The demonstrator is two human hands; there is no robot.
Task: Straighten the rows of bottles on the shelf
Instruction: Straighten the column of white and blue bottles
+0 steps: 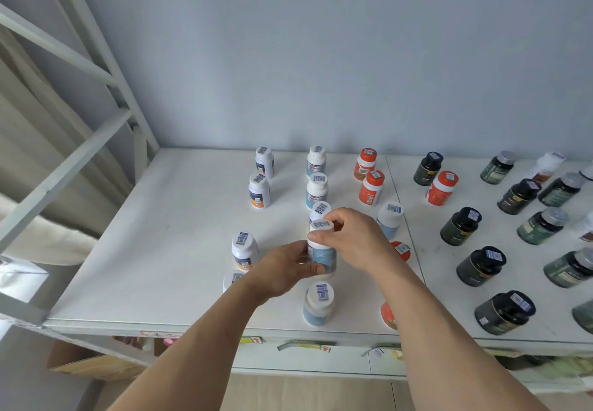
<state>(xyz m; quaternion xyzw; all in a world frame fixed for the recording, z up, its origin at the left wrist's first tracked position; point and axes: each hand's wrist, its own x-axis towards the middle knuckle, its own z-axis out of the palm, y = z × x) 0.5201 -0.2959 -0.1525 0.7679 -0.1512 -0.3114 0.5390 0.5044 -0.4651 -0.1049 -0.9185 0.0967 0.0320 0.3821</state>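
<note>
A white bottle with a pale blue label (322,251) stands in the middle column of the white shelf (179,218). My left hand (284,267) grips its body from the left, and my right hand (356,239) pinches its white cap from the right. More blue-label bottles stand behind it (317,189) and one in front (318,304). White bottles with orange-and-blue labels (259,191) form a looser column to the left; one near my left wrist (233,279) is partly hidden. Orange bottles (371,187) stand to the right, two partly hidden by my right forearm.
Dark black bottles (460,226) and green bottles (542,225) fill the right half of the shelf. A white metal frame post (96,57) rises at the left. The shelf's front edge (224,330) is near; a cardboard box (93,365) sits below.
</note>
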